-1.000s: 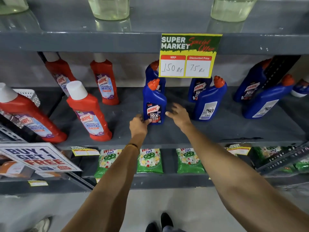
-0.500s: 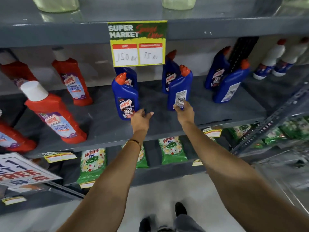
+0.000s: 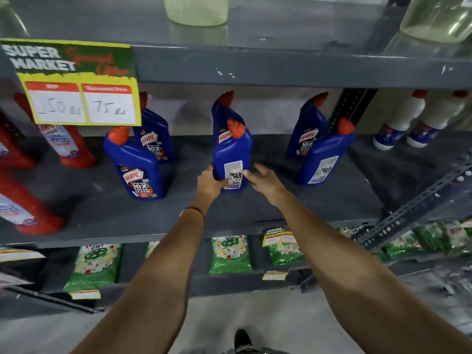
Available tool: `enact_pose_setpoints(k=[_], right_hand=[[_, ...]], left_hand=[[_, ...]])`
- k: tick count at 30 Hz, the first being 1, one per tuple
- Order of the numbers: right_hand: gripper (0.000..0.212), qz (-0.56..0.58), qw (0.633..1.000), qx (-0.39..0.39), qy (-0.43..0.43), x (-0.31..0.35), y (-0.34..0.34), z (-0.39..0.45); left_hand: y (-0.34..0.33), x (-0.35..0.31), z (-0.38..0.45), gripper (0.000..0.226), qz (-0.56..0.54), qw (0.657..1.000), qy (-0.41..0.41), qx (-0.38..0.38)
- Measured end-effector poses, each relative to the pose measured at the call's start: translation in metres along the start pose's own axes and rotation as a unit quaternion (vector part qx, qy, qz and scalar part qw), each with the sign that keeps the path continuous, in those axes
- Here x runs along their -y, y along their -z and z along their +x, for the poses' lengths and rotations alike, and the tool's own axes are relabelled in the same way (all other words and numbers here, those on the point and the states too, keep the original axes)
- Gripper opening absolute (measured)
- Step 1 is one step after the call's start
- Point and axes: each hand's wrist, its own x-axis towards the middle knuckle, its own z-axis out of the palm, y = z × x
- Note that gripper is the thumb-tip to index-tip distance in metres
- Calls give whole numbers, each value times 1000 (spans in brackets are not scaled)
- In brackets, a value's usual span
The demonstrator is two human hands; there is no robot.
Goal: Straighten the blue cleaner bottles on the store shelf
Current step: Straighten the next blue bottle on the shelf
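Several blue cleaner bottles with orange caps stand on the grey middle shelf (image 3: 178, 221). The middle front bottle (image 3: 231, 154) shows its back label with a barcode. My left hand (image 3: 210, 181) grips its lower left side. My right hand (image 3: 263, 180) has its fingers spread and touches the bottle's lower right edge. Another blue bottle (image 3: 222, 113) stands right behind it. To the left, a front bottle (image 3: 135, 167) faces forward, with one (image 3: 154, 136) behind it. To the right, a front bottle (image 3: 324, 157) shows its back label, with one (image 3: 307, 129) behind it.
Red cleaner bottles (image 3: 69, 146) stand at the left of the same shelf, white bottles (image 3: 403, 121) at the far right. A yellow price sign (image 3: 76, 83) hangs from the upper shelf. Green packets (image 3: 229, 254) fill the lower shelf. A slanted metal strut (image 3: 413, 208) crosses at right.
The view has shifted right along the shelf. My left hand left the forward-facing bottle and closed on the middle bottle. My right hand stays at that bottle's right side.
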Motion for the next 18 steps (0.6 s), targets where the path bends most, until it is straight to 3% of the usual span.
enact_pose_setpoints(k=[3, 6, 15, 18], right_hand=[[47, -21, 998, 53, 28, -1, 4, 5], [39, -19, 996, 60, 56, -2, 2, 8], [34, 10, 991, 71, 115, 20, -4, 4], [52, -6, 987, 104, 122, 30, -16, 2]], left_hand=[[-6, 3, 4, 58, -11, 1000, -2, 4], [-5, 5, 5, 55, -40, 999, -2, -5], [2, -5, -9, 48, -110, 988, -32, -105], [2, -14, -17, 44, -97, 983, -35, -155]])
